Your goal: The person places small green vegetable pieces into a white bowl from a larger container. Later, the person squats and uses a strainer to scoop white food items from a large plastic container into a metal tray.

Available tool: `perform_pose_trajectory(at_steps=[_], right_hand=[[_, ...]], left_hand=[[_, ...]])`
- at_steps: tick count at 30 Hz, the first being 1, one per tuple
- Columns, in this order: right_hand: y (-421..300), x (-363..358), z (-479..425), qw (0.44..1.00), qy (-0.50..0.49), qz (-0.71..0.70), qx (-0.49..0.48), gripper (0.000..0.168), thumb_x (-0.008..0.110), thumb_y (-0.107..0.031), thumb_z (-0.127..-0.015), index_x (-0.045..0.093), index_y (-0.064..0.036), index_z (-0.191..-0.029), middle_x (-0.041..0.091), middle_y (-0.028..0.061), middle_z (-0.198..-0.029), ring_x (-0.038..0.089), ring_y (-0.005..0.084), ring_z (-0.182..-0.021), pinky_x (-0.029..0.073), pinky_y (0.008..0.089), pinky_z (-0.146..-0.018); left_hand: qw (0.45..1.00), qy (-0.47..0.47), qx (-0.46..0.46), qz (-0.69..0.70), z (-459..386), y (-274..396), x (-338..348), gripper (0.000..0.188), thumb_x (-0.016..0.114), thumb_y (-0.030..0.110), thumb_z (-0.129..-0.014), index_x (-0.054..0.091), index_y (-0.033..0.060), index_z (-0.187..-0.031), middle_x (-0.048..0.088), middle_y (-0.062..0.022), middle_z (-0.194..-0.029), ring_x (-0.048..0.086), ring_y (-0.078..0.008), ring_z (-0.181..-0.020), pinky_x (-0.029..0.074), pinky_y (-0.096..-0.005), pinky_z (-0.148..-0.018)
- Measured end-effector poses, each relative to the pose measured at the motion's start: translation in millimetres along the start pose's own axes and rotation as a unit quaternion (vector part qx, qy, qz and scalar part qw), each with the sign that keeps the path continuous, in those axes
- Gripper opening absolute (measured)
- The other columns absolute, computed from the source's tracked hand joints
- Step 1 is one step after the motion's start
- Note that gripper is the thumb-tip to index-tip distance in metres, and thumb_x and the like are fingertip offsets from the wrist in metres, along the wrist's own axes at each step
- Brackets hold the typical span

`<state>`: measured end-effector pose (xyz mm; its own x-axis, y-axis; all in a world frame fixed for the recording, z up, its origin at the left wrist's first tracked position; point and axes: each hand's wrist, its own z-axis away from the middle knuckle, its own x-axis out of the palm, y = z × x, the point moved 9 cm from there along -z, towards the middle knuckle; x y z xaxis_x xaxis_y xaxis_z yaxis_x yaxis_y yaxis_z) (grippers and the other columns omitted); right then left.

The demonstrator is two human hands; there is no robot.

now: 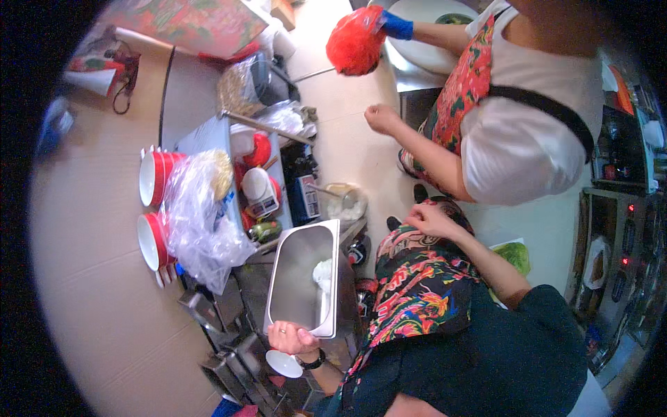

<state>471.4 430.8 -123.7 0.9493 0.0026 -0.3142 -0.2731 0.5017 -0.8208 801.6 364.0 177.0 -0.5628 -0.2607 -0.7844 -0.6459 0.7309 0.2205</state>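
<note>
My left hand point(293, 338), with a dark watch on the wrist, grips the near lower corner of a deep stainless steel food pan point(299, 279). The pan is tilted, and a small white item point(323, 275) lies inside against its wall; what it is I cannot tell. A small white bowl point(284, 363) sits just below this hand. My right hand point(430, 220) is at the front of my dark floral apron point(417, 297), its fingers bent; whether they hold the cloth is unclear.
Two red-and-white bowls point(152, 242), a clear plastic bag point(195, 224) and a white kitchen scale point(263, 203) stand beyond the pan. A co-worker point(521, 135) stands close on my right, a blue-gloved hand point(397, 26) holding a red bag point(355, 41). Appliances point(615, 234) are behind me.
</note>
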Motion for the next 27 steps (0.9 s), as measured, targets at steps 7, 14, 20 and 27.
perform_pose_trajectory(at_steps=[7,14,20,27], right_hand=[[-17,25,19,0.981,0.044,0.182,-0.060,0.031,0.061,-0.031,-0.086,0.065,-0.001,-0.094,0.067,0.0209,-0.085,0.064,0.0397,-0.084,0.050,0.0476,-0.077],[-20,15,39,0.993,0.051,0.103,-0.020,0.029,0.062,-0.028,-0.090,0.062,0.001,-0.094,0.068,0.0138,-0.079,0.067,0.0264,-0.075,0.052,0.0375,-0.068],[-28,16,59,0.966,0.003,-0.244,0.083,0.044,0.062,-0.042,-0.093,0.059,0.001,-0.104,0.063,0.0050,-0.081,0.059,0.0122,-0.074,0.049,0.0269,-0.062],[-29,-90,48,0.959,0.161,-0.220,0.076,0.030,0.072,-0.022,-0.083,0.048,-0.006,-0.089,0.055,0.0006,-0.074,0.049,0.0081,-0.060,0.040,0.0254,-0.049]], left_hand=[[0.998,-0.045,-0.043,-0.016,49,-28,-14,0.031,0.042,0.025,-0.075,0.032,0.0081,-0.051,0.033,-0.0109,-0.051,0.038,-0.0283,-0.047,0.027,-0.0405,-0.050],[0.993,-0.086,0.046,0.067,41,-12,20,0.031,0.044,0.024,-0.077,0.033,0.0082,-0.052,0.034,-0.0101,-0.051,0.038,-0.0276,-0.046,0.026,-0.0402,-0.048],[0.965,-0.118,0.166,0.162,1,44,51,0.031,0.047,0.026,-0.072,0.036,0.0075,-0.051,0.033,-0.0083,-0.049,0.039,-0.0253,-0.044,0.030,-0.0373,-0.047],[0.924,-0.099,0.260,0.260,-84,114,92,0.030,0.047,0.029,-0.073,0.039,0.0090,-0.051,0.041,-0.0062,-0.049,0.045,-0.0222,-0.045,0.033,-0.0342,-0.048]])
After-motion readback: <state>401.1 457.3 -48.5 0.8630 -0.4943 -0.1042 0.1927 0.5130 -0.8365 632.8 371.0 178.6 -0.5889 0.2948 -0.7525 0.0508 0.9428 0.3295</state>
